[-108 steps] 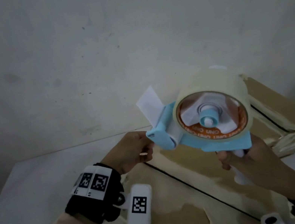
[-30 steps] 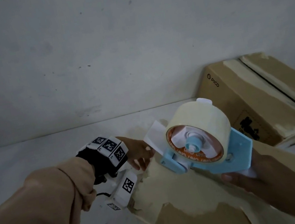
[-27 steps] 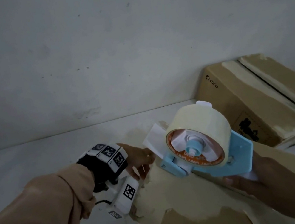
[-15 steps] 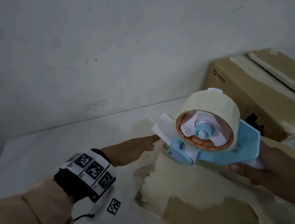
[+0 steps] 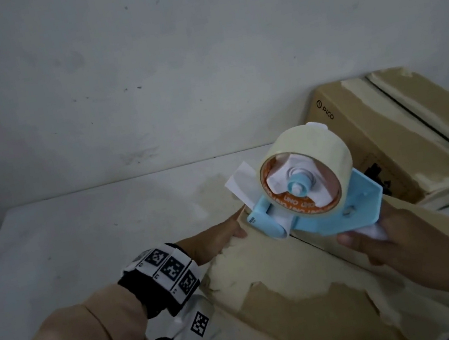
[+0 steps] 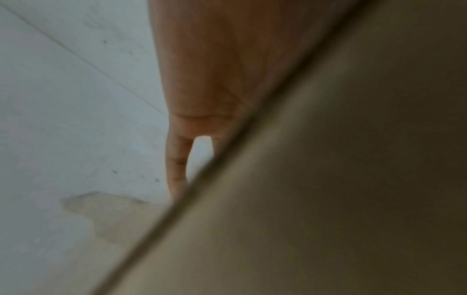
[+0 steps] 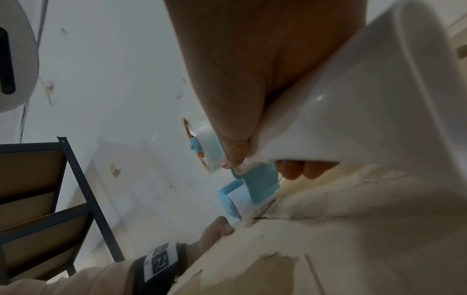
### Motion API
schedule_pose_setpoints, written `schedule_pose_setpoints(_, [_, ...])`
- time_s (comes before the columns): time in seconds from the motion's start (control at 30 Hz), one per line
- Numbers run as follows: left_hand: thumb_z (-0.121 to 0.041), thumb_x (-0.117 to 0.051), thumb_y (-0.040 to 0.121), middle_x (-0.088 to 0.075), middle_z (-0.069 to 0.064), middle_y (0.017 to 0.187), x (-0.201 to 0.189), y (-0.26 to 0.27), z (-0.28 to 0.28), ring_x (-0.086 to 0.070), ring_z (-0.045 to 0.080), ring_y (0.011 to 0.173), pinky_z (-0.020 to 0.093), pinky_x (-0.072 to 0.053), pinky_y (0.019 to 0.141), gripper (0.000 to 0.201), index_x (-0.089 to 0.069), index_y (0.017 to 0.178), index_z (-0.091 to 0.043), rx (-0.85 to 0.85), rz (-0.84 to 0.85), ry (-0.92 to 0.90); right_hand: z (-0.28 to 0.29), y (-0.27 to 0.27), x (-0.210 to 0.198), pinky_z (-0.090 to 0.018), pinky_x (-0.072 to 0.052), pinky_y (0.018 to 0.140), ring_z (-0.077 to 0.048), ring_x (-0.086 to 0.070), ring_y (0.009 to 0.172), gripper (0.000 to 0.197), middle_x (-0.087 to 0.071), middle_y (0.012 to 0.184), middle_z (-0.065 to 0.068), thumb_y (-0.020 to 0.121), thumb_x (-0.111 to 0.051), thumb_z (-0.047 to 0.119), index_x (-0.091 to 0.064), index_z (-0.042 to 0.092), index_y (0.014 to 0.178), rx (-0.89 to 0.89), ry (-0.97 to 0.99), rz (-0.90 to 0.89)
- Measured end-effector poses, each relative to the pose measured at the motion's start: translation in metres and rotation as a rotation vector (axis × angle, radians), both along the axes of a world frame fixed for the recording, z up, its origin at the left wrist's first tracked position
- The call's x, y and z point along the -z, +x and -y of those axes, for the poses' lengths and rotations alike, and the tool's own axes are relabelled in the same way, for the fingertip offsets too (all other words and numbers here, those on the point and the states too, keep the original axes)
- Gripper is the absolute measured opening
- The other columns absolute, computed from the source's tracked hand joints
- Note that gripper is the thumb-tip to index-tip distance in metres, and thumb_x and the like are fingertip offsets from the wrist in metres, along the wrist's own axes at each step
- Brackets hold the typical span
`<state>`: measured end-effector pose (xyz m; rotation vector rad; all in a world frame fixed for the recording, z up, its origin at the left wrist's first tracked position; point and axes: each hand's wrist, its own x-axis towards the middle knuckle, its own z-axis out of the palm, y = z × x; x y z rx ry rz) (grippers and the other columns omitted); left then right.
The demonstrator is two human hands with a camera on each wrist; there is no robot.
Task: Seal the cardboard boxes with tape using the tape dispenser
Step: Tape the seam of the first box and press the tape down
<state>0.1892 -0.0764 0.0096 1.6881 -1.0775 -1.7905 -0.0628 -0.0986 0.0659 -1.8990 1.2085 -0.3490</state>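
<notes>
A blue tape dispenser (image 5: pixel 319 214) carries a cream tape roll (image 5: pixel 303 156); my right hand (image 5: pixel 380 241) grips its white handle (image 7: pixel 353 103). Its front roller (image 7: pixel 236 201) sits at the far end of the near cardboard box (image 5: pixel 304 290), on the centre seam. My left hand (image 5: pixel 218 235) lies with straight fingers (image 6: pixel 177 159) against the box's far left side, thumb (image 7: pixel 222 227) on the top edge, just left of the dispenser. A white tab (image 5: pixel 242 181) sticks up at the dispenser's front. The box top bears torn, peeled patches.
A second cardboard box (image 5: pixel 398 139) marked PICO lies at the back right against the grey wall. Both boxes rest on a white table (image 5: pixel 79 240). A dark metal shelf rack (image 7: pixel 50 189) shows in the right wrist view.
My left hand left the tape tab, straightened its fingers and settled against the box's far end. The dispenser came down to the box's far edge.
</notes>
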Motion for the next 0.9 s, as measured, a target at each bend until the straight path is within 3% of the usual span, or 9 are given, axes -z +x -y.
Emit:
schedule_pose_setpoints(0.03, [-0.017,-0.043,0.091,-0.062,0.000,0.083,0.000,0.000,-0.001,-0.056,0.006,0.063,0.014,-0.047,0.060,0.015,-0.052,0.102,-0.022,-0.009,0.041,0.052,-0.001,0.000,-0.001,-0.005,-0.043,0.051,0.012,-0.059,0.062,0.054,-0.060,0.063,0.036,0.063,-0.054,0.046,-0.053,0.018,0.109,-0.011,0.005,-0.007])
schedule_pose_setpoints(0.1, [-0.045,-0.050,0.081,-0.066,0.004,0.078,-0.007,0.006,-0.007,-0.058,0.012,0.065,0.020,-0.046,0.066,0.036,-0.059,0.094,-0.013,0.028,0.186,0.123,-0.002,0.000,-0.002,-0.003,-0.040,0.052,0.016,-0.057,0.061,0.052,-0.057,0.058,0.040,0.063,-0.053,0.047,-0.054,0.020,0.107,-0.036,0.009,-0.006])
schedule_pose_setpoints(0.17, [-0.065,-0.055,0.067,-0.060,0.008,0.121,-0.011,0.011,-0.014,-0.059,0.021,0.102,0.030,-0.046,0.093,0.078,-0.049,0.128,-0.016,0.102,0.346,0.068,-0.002,0.000,-0.001,-0.001,-0.039,0.054,0.020,-0.055,0.063,0.052,-0.057,0.060,0.042,0.064,-0.052,0.048,-0.054,0.021,0.109,-0.068,-0.010,-0.010])
schedule_pose_setpoints(0.27, [-0.053,-0.028,0.094,-0.026,0.003,0.153,-0.027,0.000,-0.040,-0.034,0.020,0.136,0.030,-0.025,0.112,0.065,-0.010,0.149,-0.023,0.178,0.644,-0.123,-0.002,0.000,-0.001,-0.002,-0.040,0.054,0.019,-0.056,0.063,0.060,-0.063,0.065,0.024,0.065,-0.051,0.052,-0.053,0.019,0.115,-0.089,-0.041,-0.007])
schedule_pose_setpoints(0.4, [-0.046,-0.019,0.098,-0.033,0.007,0.150,-0.024,-0.034,-0.059,-0.038,0.024,0.133,0.031,-0.028,0.108,0.056,-0.016,0.147,-0.020,-0.047,0.716,-0.181,0.000,-0.001,-0.002,-0.003,-0.040,0.052,0.019,-0.055,0.059,0.052,-0.062,0.062,0.031,0.075,-0.053,0.048,-0.051,0.018,0.117,-0.151,-0.080,-0.007])
schedule_pose_setpoints(0.5, [-0.044,-0.018,0.099,-0.059,0.008,0.121,-0.016,-0.042,-0.057,-0.056,0.027,0.107,0.032,-0.041,0.085,0.044,-0.044,0.127,-0.022,-0.150,0.953,-0.191,0.003,-0.003,-0.002,-0.001,-0.036,0.049,0.022,-0.051,0.054,0.035,-0.052,0.056,0.045,0.086,-0.059,0.026,-0.052,0.012,0.117,-0.183,-0.084,0.024])
schedule_pose_setpoints(0.73, [-0.050,-0.018,0.097,-0.063,0.004,0.100,-0.002,-0.032,-0.062,-0.059,0.024,0.090,0.030,-0.042,0.074,0.048,-0.056,0.101,-0.020,-0.229,1.051,-0.195,0.017,0.006,0.001,-0.002,-0.037,0.048,0.020,-0.051,0.052,0.036,-0.058,0.055,0.029,0.086,-0.061,0.027,-0.046,0.013,0.115,-0.224,-0.104,0.068])
schedule_pose_setpoints(0.83, [-0.048,-0.020,0.097,-0.064,0.006,0.098,-0.004,-0.023,-0.078,-0.058,0.025,0.086,0.030,-0.041,0.073,0.047,-0.057,0.098,-0.019,-0.315,1.101,-0.185,0.019,0.026,-0.001,-0.006,-0.044,0.057,0.015,-0.056,0.067,0.048,-0.061,0.088,0.023,0.084,-0.061,0.037,-0.042,0.018,0.125,-0.299,-0.107,0.089])
schedule_pose_setpoints(0.9, [-0.046,-0.019,0.098,-0.064,0.008,0.100,-0.007,-0.020,-0.083,-0.058,0.027,0.087,0.029,-0.039,0.071,0.046,-0.056,0.099,-0.018,-0.339,1.151,-0.140,0.020,0.037,0.001,-0.024,-0.052,0.080,0.005,-0.060,0.090,0.056,-0.062,0.109,0.013,0.081,-0.061,0.044,-0.040,0.021,0.127,-0.343,-0.113,0.102])
